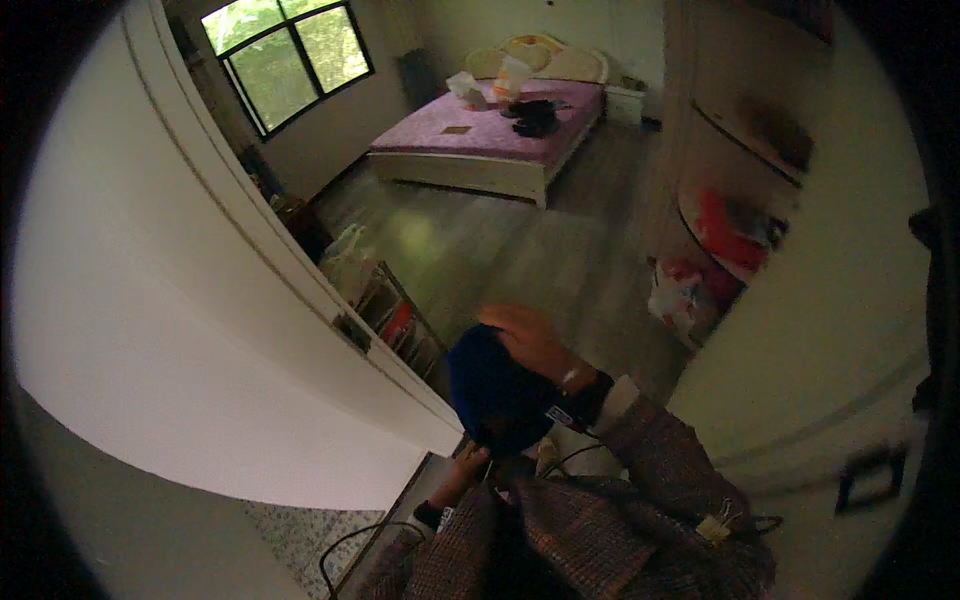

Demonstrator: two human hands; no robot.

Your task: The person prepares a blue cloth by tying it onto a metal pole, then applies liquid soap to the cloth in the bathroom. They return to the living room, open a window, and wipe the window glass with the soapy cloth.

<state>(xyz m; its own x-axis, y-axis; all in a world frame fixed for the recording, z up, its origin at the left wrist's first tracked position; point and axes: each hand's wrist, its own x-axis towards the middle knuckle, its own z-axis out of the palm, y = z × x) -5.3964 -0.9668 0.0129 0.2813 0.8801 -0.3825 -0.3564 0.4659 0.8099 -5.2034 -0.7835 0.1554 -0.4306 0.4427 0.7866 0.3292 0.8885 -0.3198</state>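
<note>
A dark blue rounded thing, perhaps a fabric cap, (495,382) is in front of my body. My right hand (536,341) lies over its upper right side with the fingers curved around the rim. At its lower edge my left hand (469,463) touches or grips it; the fingertips are partly hidden there. Both wrists wear dark bands with cables. The sleeves of a knitted brown cardigan (600,517) cover my arms.
A white wall or door edge (300,300) stands close on the left, a pale wall (810,315) on the right. Beyond are a bed with a pink cover (480,139), a small rack (394,315), a white nightstand (625,105) and shelves holding red items (727,232).
</note>
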